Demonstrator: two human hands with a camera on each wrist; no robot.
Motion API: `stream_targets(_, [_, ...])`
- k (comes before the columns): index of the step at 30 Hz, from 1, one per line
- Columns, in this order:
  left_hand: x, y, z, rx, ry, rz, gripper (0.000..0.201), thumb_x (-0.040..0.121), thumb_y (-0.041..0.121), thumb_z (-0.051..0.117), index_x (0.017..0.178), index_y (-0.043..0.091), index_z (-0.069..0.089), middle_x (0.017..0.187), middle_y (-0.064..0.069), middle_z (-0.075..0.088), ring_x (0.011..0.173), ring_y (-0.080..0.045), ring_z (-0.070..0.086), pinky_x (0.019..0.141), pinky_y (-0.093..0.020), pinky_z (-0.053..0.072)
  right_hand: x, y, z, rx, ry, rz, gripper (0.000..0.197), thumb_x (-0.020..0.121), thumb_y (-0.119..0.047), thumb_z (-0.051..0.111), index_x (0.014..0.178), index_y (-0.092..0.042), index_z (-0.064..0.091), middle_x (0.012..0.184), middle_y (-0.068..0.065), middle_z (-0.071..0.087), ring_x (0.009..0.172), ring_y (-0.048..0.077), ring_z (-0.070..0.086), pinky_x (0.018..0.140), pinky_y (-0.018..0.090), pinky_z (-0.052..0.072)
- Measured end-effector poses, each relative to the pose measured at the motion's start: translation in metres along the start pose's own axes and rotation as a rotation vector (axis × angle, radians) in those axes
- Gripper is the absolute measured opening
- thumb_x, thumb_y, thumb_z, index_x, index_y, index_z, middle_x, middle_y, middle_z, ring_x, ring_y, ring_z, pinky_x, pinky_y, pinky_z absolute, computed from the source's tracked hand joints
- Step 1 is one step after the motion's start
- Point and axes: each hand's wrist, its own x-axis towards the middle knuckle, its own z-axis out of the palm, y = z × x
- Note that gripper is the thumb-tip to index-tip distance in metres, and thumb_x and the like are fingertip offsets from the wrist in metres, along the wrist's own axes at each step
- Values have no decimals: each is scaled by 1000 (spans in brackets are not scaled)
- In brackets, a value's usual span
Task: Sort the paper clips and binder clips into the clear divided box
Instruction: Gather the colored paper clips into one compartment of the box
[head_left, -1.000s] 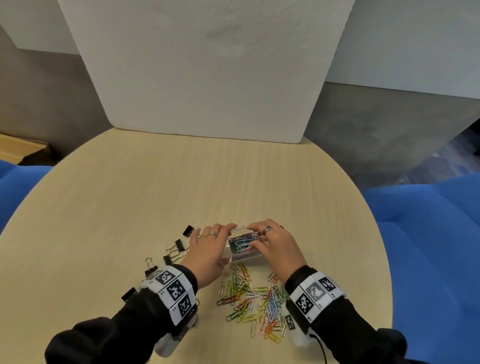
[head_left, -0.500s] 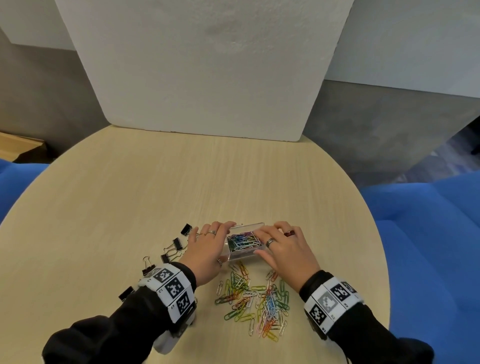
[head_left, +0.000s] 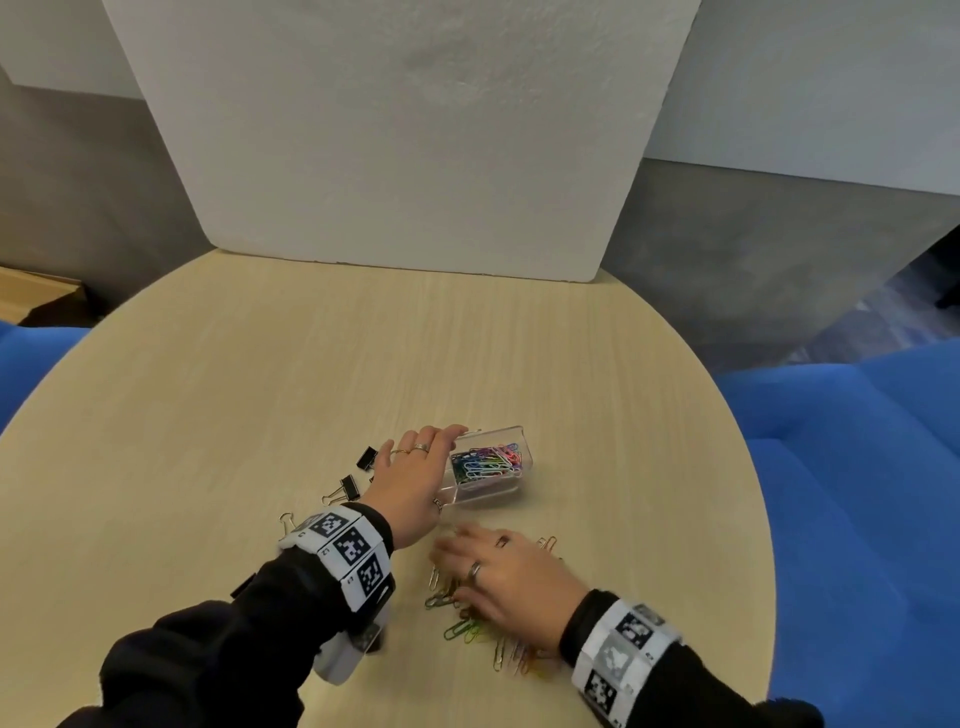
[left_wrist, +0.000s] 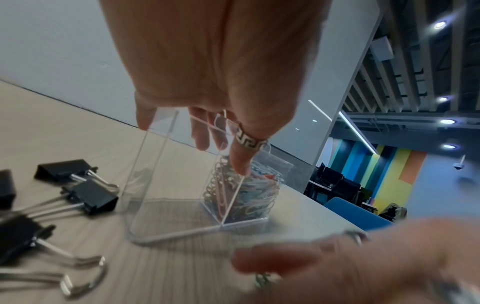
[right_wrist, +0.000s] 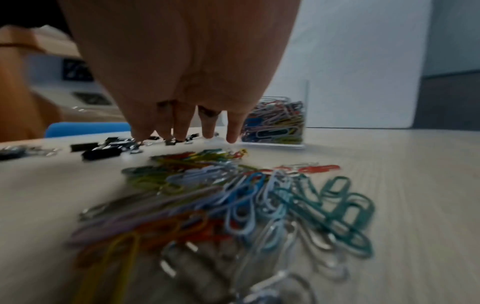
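my left hand (head_left: 410, 480) steadies the box (head_left: 491, 465) at its left wall, my right hand (head_left: 506, 579) spreads flat over the loose clips (right_wrist: 233, 197), light, slippery wire best pinched in bunches.

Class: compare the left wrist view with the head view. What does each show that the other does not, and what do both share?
Left wrist only: the box's inner divider, with an empty near compartment. Head only: the loose paper clips under the right hand. Both: the left hand steadying the clear box, paper clips inside, and binder clips beside it.
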Motion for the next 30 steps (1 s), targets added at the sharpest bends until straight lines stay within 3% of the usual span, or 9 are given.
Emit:
stream_targets(4, [-1, -1, 1, 9, 3, 7, 77, 81, 7, 51, 144, 26, 11, 136, 3, 31, 129, -18, 28, 116, -45, 13, -3, -9, 23, -132, -244, -54, 49, 78, -56, 50, 122, -35, 54, 126, -19, 57, 117, 10, 55, 89, 27, 51])
stream_targets(7, [0, -2, 1, 11, 11, 11, 77, 82, 7, 52, 144, 26, 11, 137, 3, 32, 128, -18, 29, 115, -44, 15, -14, 1, 16, -97, -291, -13, 51, 83, -48, 32, 125, -28, 54, 132, -11, 54, 122, 15, 52, 96, 39, 47])
stream_targets(10, [0, -1, 1, 5, 15, 12, 77, 82, 7, 52, 144, 26, 11, 137, 3, 32, 127, -18, 29, 114, -44, 16, -26, 13, 5, 54, -223, -1, 60, 93, -51, 16, 133, -19, 46, 143, -3, 43, 136, 20, 33, 113, 41, 19])
stream_targets(13, [0, -1, 1, -2, 16, 12, 77, 81, 6, 52, 143, 27, 12, 137, 3, 33, 127, -18, 29, 114, -45, 17, -33, 24, -3, 179, -118, 231, 87, 76, -63, -8, 142, -20, 29, 152, -3, 24, 142, 16, 13, 110, 27, 0])
stream_targets(16, [-2, 0, 0, -3, 14, 13, 77, 81, 8, 54, 143, 26, 13, 137, 2, 33, 128, -18, 29, 114, -45, 17, -27, 25, -6, 171, -211, 315, 92, 67, -63, -11, 147, -20, 7, 155, -4, 2, 142, 11, -1, 109, 24, -1])
stream_targets(20, [-2, 1, -1, 3, 20, 10, 77, 81, 6, 53, 143, 26, 13, 136, 2, 33, 127, -19, 30, 113, -44, 19, -25, 17, -3, 169, -355, 202, 97, 63, -64, -12, 147, -21, 12, 156, -6, 7, 143, 12, -1, 115, 33, 4])
stream_targets(24, [-2, 1, 0, 1, 25, 5, 77, 81, 5, 53, 143, 27, 12, 137, 2, 33, 127, -19, 29, 113, -44, 19, -43, 18, -3, 201, -301, 196, 88, 71, -70, 2, 142, -27, 29, 152, -10, 25, 143, 12, 6, 114, 30, 5])
stream_targets(27, [-2, 1, 1, -2, 33, 4, 77, 81, 5, 53, 143, 26, 13, 137, 2, 33, 127, -19, 29, 113, -44, 19, -53, 20, -3, 218, -279, 266, 89, 67, -78, 28, 144, -35, 15, 154, -14, 14, 143, 11, 0, 109, 28, -4])
stream_targets(30, [-2, 2, 1, -6, 36, 4, 77, 81, 6, 53, 143, 26, 13, 137, 2, 33, 127, -19, 30, 112, -44, 20, -50, 11, 0, 183, -324, 315, 100, 68, -72, 54, 145, -36, 2, 155, -11, 2, 141, 15, -2, 112, 39, -2])
